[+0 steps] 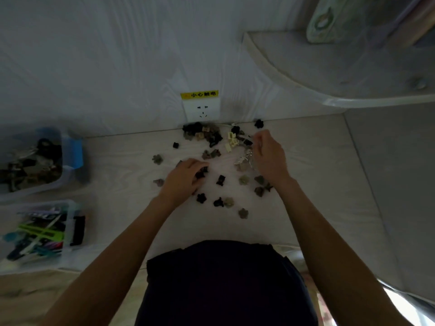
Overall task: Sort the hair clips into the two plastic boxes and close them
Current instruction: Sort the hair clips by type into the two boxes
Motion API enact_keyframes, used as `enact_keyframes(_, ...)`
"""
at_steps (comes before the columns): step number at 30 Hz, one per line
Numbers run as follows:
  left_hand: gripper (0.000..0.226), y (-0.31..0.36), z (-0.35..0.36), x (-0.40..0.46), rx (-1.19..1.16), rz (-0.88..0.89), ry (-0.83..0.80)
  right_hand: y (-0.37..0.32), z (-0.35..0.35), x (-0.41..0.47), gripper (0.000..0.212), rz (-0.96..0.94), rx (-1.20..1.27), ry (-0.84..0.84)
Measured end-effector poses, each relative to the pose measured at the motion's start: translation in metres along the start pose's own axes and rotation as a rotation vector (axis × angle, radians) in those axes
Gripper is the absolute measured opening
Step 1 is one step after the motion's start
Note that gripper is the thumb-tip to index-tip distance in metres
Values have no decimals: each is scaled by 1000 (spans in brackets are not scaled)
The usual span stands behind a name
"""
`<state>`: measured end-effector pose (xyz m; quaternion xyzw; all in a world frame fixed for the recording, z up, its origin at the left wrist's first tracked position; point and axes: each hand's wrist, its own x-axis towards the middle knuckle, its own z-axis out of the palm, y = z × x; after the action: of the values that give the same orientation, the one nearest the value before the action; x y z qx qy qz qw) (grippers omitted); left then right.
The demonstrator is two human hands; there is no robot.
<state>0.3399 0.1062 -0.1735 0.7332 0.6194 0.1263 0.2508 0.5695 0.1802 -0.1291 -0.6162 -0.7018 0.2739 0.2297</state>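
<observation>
Mid-table, left hand (186,176) curled over small black clips (202,172), right hand (267,156) pinching silvery clips (244,158) beside loose pile (204,135); both open boxes (70,170) far left, nearer left hand, lids not yet on.
</observation>
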Motion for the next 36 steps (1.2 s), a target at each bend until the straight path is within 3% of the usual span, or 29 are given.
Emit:
enact_keyframes(4, 47, -2, -25, 11, -6, 6, 124, -12, 27, 53, 18, -209, -112, -98)
enact_keyframes(7, 49, 1, -38, 39, 106, 45, 189, -12, 47, 60, 20, -260, -185, -197)
enact_keyframes(12, 49, 2, -33, 73, 237, 12, 45, -3, 57, 31, 17, -259, -284, -195)
enact_keyframes(16, 45, -3, -29, 61, 264, 37, 41, 6, 51, 2, 21, -269, -257, -250)
enact_keyframes(19, 41, -15, -30, 39, 218, 107, 59, 3, 40, -7, 19, -235, -183, -228)
enact_keyframes(23, 29, -32, -37, 11, 30, 67, 90, -16, 29, 11, 11, -201, -143, -50)
enact_keyframes(28, 23, -32, -55, 0, -85, -10, 219, -27, 47, 54, 21, -164, -210, -159)
enact_keyframes(30, 19, -25, -61, -9, -98, -34, 177, -28, 53, 57, 18, -156, -253, -197)
enact_keyframes(34, 27, -17, -51, -38, -1, -53, -102, -25, 52, 38, 18, -151, -284, -188)
enact_keyframes(36, 30, -15, -39, -47, 55, -57, -109, -20, 51, 23, 15, -185, -276, -206)
